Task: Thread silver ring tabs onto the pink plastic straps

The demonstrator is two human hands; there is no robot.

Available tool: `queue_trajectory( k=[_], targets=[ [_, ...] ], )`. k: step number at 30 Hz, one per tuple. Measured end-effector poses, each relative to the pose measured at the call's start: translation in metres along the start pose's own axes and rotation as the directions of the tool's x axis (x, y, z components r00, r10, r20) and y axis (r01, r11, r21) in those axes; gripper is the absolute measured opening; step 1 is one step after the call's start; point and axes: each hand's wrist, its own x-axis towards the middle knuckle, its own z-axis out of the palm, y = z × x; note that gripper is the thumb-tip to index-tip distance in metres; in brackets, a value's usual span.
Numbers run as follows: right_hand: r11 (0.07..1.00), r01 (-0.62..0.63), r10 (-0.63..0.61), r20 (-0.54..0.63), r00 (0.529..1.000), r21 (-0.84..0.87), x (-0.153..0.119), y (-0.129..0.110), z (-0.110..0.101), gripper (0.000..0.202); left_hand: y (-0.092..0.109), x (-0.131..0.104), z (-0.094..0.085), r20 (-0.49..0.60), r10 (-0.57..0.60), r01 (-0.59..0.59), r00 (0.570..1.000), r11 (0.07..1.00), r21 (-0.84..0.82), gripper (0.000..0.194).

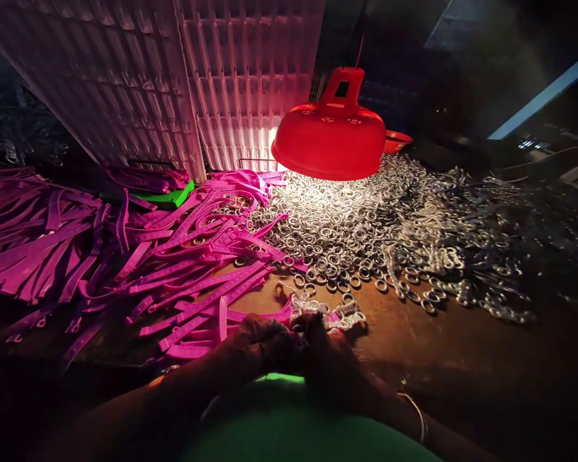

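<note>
My left hand and my right hand meet at the near edge of the table, fingers closed and in deep shadow. A pink strap runs along the top of my left hand, which seems closed on it. Just beyond my right fingertips lies a small bunch of pale metal chain with rings, touching or almost touching them. What is pinched between the two hands is too dark to make out. Many loose pink straps, some with metal clips at their ends, spread to the left of my hands.
A large heap of metal rings and chains covers the table beyond my hands. Over it hangs a lit red lamp. A green tray holds straps. Ribbed translucent panels stand behind. Green cloth is below my hands.
</note>
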Motion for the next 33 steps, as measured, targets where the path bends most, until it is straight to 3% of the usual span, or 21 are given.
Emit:
queue_trajectory(
  k=[5,11,14,16,18,20,22,24,28,31,33],
  targets=[
    [0.997,0.053,-0.061,0.165,0.984,0.056,0.011,-0.011,-0.008,0.032,-0.002,0.001,-0.005,0.050,-0.005,0.009,0.999,0.997,-0.079,0.026],
    [0.998,0.012,0.010,0.335,0.942,-0.066,0.015,-0.016,-0.020,0.022,0.004,0.008,0.000,0.069,-0.093,0.099,0.993,0.990,-0.100,0.039],
    [0.989,0.076,-0.032,0.311,0.950,-0.130,0.018,-0.010,-0.024,0.017,0.009,0.013,0.002,0.042,-0.092,0.095,0.995,0.991,-0.092,0.042],
    [0.977,0.130,-0.076,0.293,0.953,-0.169,0.022,-0.006,-0.028,0.018,0.016,0.015,-0.001,0.017,-0.082,0.082,0.997,0.997,0.000,0.040],
    [0.967,0.157,-0.096,0.286,0.953,-0.200,0.025,-0.004,-0.032,0.018,0.027,0.014,-0.010,-0.059,-0.031,0.044,0.998,0.973,0.227,0.037],
    [0.964,0.155,-0.094,0.267,0.959,-0.217,0.027,-0.003,-0.036,0.018,0.038,0.009,-0.022,-0.149,0.046,0.030,0.988,0.882,0.470,0.032],
    [0.960,0.163,-0.108,0.236,0.966,-0.229,0.026,0.001,-0.038,0.017,0.042,0.000,-0.034,-0.213,0.072,0.071,0.974,0.800,0.596,0.025],
    [0.945,0.190,-0.137,0.204,0.969,-0.268,0.024,0.007,-0.037,0.017,0.037,-0.012,-0.042,-0.256,0.101,0.099,0.961,0.741,0.664,0.021],
    [0.912,0.225,-0.187,0.141,0.972,-0.344,0.016,0.015,-0.033,0.018,0.008,-0.029,-0.047,-0.293,0.181,0.114,0.939,0.639,0.761,0.020],
    [0.867,0.243,-0.249,0.044,0.968,-0.434,0.010,0.015,-0.034,0.027,-0.006,-0.026,-0.054,-0.369,0.188,0.137,0.910,0.704,0.697,0.023],
    [0.832,0.250,-0.286,0.003,0.958,-0.496,0.006,0.018,-0.037,0.033,-0.003,-0.018,-0.064,-0.436,0.258,0.121,0.862,0.731,0.672,0.028]
  ],
)
